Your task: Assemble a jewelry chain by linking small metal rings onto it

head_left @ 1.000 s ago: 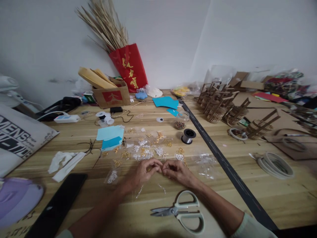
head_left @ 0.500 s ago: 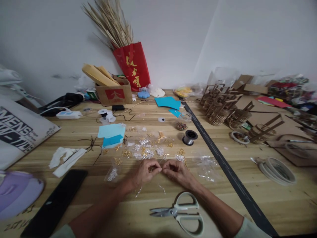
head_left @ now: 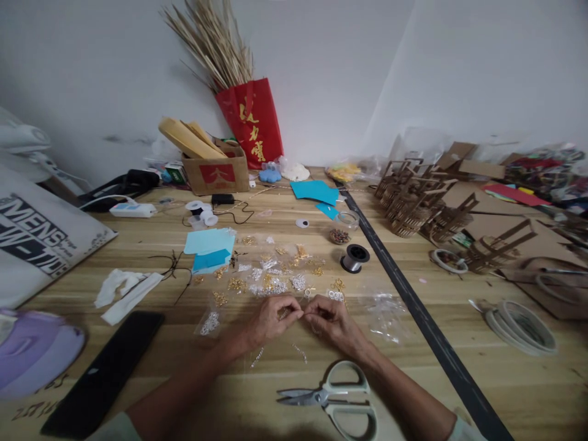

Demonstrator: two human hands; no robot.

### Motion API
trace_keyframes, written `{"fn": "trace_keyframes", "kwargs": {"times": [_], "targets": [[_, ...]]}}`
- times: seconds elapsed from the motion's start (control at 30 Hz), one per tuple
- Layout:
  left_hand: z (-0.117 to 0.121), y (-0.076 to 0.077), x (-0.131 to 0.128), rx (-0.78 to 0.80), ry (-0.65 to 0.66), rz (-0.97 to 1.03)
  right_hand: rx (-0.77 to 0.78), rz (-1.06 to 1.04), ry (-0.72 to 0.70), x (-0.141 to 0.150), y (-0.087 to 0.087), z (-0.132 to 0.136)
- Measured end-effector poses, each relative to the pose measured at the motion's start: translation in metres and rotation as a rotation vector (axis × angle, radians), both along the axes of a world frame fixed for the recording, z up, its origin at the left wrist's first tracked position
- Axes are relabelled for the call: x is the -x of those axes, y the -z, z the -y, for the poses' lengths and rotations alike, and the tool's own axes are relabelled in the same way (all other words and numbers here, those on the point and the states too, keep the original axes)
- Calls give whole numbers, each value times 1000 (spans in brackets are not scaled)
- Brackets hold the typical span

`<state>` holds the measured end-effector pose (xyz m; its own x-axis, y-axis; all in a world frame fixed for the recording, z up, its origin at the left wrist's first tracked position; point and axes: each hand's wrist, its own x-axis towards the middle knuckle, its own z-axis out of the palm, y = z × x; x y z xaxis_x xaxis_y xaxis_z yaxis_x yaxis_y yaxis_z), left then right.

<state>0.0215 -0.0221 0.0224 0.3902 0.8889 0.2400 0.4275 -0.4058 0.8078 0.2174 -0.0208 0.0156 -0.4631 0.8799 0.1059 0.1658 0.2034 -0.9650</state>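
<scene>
My left hand [head_left: 275, 317] and my right hand [head_left: 327, 317] meet fingertip to fingertip over the table, both pinched closed. Whatever sits between the fingertips is too small to make out. Just beyond the hands lie silver beads [head_left: 274, 286] and gold findings [head_left: 237, 284] in small clear bags. Short silver chain pieces [head_left: 299, 353] rest on the wood in front of my wrists. Scissors with pale handles [head_left: 328, 397] lie nearer to me, blades pointing left. A spool of thin clear line [head_left: 354, 260] stands beyond my right hand.
Clear plastic bags [head_left: 386, 315] lie right of my hands. A black phone-like slab [head_left: 103, 373] and white cloth strips [head_left: 131, 297] are at left. Brown woven baskets [head_left: 408, 211], white rings [head_left: 523, 327] and a dark strip [head_left: 413, 306] occupy the right side.
The view has shifted slightly, so the background sits a little further right. Both hands keep their pinch, with the fingertips a little further apart.
</scene>
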Motion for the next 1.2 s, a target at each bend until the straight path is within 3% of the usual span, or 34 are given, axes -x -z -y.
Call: {"fn": "trace_keyframes", "kwargs": {"times": [0.33,0.57,0.83,1.2], "targets": [[-14,-17,19,68,-94,35,261,-247,96,-2,10,-5],[-15,1,34,69,-230,70,304,-233,130,-1,11,-5],[-9,16,42,62,-269,-14,203,-56,118,0,15,0],[-11,26,49,-200,-276,-226,-63,131,83,2,16,4]]}}
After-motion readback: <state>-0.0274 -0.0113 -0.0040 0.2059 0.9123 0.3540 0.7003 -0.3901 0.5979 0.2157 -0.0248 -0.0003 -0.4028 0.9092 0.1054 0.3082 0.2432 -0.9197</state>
